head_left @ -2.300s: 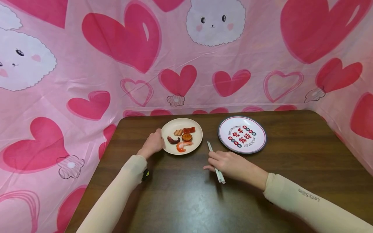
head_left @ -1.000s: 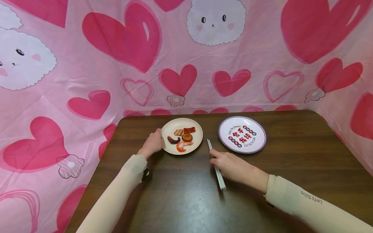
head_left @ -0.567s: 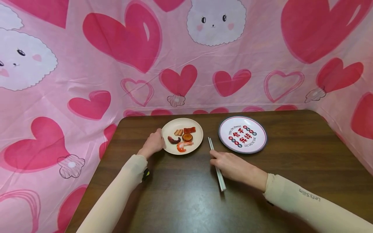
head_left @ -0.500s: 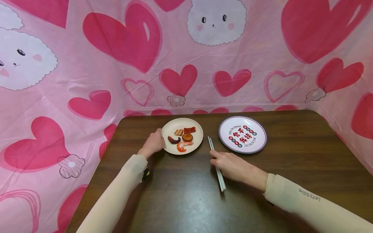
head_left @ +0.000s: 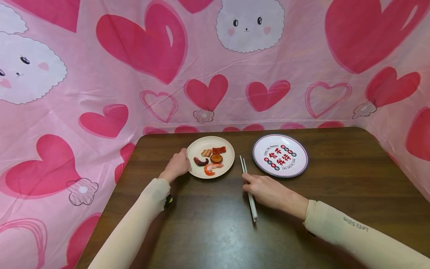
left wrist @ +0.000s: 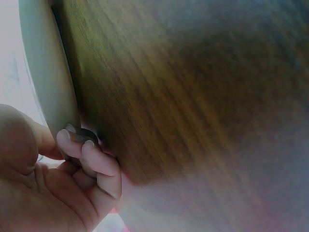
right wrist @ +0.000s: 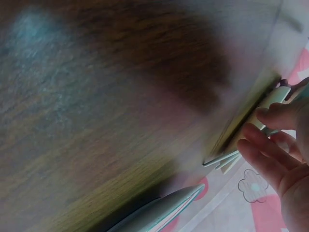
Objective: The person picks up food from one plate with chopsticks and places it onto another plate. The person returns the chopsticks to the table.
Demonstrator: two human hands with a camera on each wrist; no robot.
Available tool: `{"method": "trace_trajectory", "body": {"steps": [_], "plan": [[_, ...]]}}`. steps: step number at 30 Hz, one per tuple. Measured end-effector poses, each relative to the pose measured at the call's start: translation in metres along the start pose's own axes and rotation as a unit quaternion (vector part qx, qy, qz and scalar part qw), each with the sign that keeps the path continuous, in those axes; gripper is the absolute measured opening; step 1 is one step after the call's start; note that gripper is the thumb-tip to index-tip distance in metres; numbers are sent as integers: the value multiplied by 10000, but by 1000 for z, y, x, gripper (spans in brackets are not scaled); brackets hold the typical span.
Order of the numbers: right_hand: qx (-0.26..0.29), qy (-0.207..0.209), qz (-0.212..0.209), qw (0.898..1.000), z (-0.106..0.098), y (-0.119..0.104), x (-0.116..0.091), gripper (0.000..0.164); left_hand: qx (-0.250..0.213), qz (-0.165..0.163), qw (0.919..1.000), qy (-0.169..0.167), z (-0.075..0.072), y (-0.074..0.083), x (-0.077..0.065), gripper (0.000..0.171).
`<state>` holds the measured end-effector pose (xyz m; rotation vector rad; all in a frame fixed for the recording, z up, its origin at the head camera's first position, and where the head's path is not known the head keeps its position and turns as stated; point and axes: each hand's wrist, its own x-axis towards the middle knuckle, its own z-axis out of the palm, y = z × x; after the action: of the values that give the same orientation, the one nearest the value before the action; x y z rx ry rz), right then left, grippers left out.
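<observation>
My left hand [head_left: 177, 164] grips the left rim of a cream plate [head_left: 229, 160], fingers curled at its edge in the left wrist view. On that plate lie an orange shrimp [head_left: 209, 170], a dark curled tentacle-like piece [head_left: 201, 161], a round brown slice [head_left: 216, 158], a red slab [head_left: 219, 150] and a pale brown striped piece [head_left: 206, 152]. My right hand [head_left: 268, 190] holds a pair of pale chopsticks [head_left: 252, 207] between thumb and fingers. Their far tips stand slightly apart, between the two plates. In the right wrist view the chopsticks [right wrist: 227, 157] are partly covered by the fingers.
A white plate [head_left: 300, 163] with a blue rim and red printed lettering stands beyond my right hand. Both plates are on a dark brown wooden table [head_left: 208, 224]. Pink cloth [head_left: 231, 89] with hearts hangs behind and at both sides.
My right fingers, more spread on the chopsticks at first, have drawn closer round them. The chopsticks' far tips have shifted slightly away from me. My left hand and both plates have stayed put.
</observation>
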<state>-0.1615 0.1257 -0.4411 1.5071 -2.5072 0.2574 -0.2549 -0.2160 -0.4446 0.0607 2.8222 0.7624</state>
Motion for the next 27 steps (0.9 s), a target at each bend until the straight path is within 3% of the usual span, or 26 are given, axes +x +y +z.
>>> {"method": "trace_trajectory", "body": {"steps": [10, 19, 27], "plan": [[116, -45, -38, 9999, 3, 3, -1, 22, 7, -34, 10000, -17, 1, -1, 1, 41], [131, 189, -238, 9995, 6, 5, -1, 24, 250, 194, 9993, 220, 2, -3, 3, 30], [108, 232, -272, 9993, 6, 7, -1, 24, 209, 172, 9995, 184, 1, -3, 3, 30]]}}
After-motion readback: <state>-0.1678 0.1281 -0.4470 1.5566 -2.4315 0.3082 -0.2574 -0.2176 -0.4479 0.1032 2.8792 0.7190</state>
